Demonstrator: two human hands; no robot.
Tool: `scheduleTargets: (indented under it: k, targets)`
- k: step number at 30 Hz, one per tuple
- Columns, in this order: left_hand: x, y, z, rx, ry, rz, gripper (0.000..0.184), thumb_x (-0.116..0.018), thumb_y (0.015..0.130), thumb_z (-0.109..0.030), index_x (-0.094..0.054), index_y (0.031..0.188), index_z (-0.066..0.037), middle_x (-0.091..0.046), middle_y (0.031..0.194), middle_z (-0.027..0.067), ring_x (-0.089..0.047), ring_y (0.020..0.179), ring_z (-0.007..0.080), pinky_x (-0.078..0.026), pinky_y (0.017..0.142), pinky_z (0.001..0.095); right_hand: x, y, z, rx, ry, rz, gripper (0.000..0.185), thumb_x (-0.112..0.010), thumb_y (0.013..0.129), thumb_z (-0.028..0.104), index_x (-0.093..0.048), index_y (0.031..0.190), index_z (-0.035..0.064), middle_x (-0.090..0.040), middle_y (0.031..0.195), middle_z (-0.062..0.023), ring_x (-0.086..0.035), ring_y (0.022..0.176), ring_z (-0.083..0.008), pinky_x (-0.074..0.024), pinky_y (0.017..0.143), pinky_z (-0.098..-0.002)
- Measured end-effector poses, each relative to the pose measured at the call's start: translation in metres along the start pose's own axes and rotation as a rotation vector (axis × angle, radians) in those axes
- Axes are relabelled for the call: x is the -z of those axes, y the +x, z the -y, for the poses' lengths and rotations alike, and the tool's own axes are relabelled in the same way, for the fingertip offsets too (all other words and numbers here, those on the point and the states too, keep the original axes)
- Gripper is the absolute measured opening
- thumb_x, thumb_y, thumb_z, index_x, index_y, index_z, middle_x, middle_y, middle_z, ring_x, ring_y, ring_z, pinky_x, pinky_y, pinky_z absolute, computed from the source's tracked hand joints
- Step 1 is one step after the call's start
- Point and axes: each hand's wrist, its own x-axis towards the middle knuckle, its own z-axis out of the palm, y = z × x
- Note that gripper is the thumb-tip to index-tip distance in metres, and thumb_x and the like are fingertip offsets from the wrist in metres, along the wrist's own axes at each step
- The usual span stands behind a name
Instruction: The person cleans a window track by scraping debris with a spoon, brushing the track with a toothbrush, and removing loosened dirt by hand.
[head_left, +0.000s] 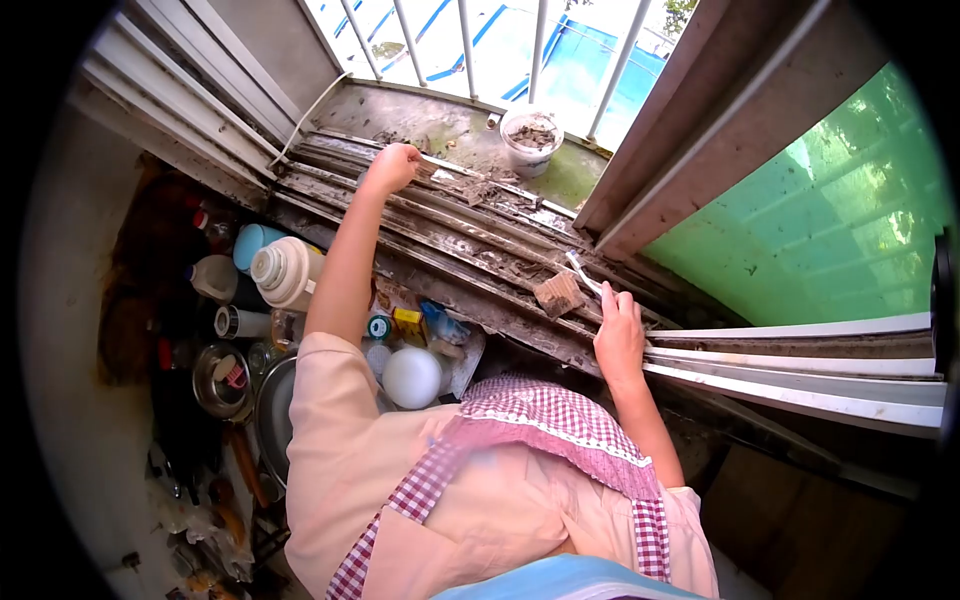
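Observation:
My left hand (394,166) is closed over the far left part of the window track (410,215), its fingers curled. Whatever it may hold is hidden. In my right hand (620,328) is a slim white stick-like tool (584,272), its end toward the track; its exact kind is unclear. Just left of this hand, a torn piece of brown cardboard (558,294) lies on the track. Dirt and flaky debris (475,188) are scattered along the grooves, with small pale scraps near my left hand.
A white plastic tub (531,140) with dirt in it stands on the outer ledge by the white bars (467,48). A green-tinted sliding pane (810,220) is at right. Below left are bottles, a cream jug (287,272), a white round container (413,378) and a metal bowl (221,380).

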Motion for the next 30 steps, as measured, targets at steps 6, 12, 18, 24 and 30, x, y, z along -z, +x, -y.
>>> scheduleTargets:
  k: [6,12,18,24,30]
  targets:
    - [-0.003,0.040,0.012,-0.152,0.141,0.204,0.018,-0.061,0.068,-0.008,-0.067,0.084,-0.003,-0.064,0.072,0.0148,-0.061,0.067,0.0256,-0.049,0.065,0.0340,0.030,0.045,0.042,-0.012,0.138,0.195,0.045,-0.043,0.080,0.005,-0.044,0.125,0.0018,-0.055,0.094,-0.0210,-0.058,0.084,-0.0374,-0.0472,0.074,-0.0427]
    - [0.007,0.044,0.006,0.126,-0.328,0.351,0.013,-0.063,0.072,-0.004,-0.066,0.084,0.001,-0.062,0.066,0.0049,-0.055,0.056,0.0084,-0.045,0.050,0.0227,0.016,0.102,0.063,-0.136,-0.126,0.348,0.043,-0.044,0.079,0.007,-0.047,0.122,0.0038,-0.057,0.094,-0.0214,-0.059,0.088,-0.0370,-0.0479,0.078,-0.0427]
    - [-0.004,0.045,0.003,0.256,-0.506,0.409,0.017,-0.063,0.072,0.003,-0.066,0.088,0.003,-0.063,0.071,0.0067,-0.060,0.060,0.0122,-0.050,0.053,0.0232,0.017,0.106,0.066,-0.103,-0.073,0.349,0.043,-0.044,0.078,0.005,-0.048,0.121,0.0061,-0.058,0.092,-0.0224,-0.060,0.087,-0.0375,-0.0472,0.078,-0.0443]
    - [-0.015,0.039,-0.007,0.189,-0.424,0.360,0.015,-0.064,0.065,0.004,-0.068,0.080,0.004,-0.065,0.066,0.0102,-0.063,0.056,0.0141,-0.052,0.054,0.0258,-0.003,0.112,0.071,-0.108,-0.046,0.405,0.045,-0.043,0.078,0.004,-0.044,0.124,0.0029,-0.060,0.089,-0.0236,-0.060,0.084,-0.0387,-0.0481,0.076,-0.0445]
    - [-0.039,0.033,-0.050,0.043,-0.201,0.425,0.011,-0.063,0.063,0.003,-0.066,0.072,0.008,-0.063,0.061,0.0123,-0.063,0.053,0.0143,-0.053,0.052,0.0252,-0.022,0.121,0.117,-0.143,0.007,0.499,0.050,-0.041,0.082,0.004,-0.029,0.123,-0.0206,-0.062,0.085,-0.0272,-0.063,0.080,-0.0358,-0.0517,0.071,-0.0409]
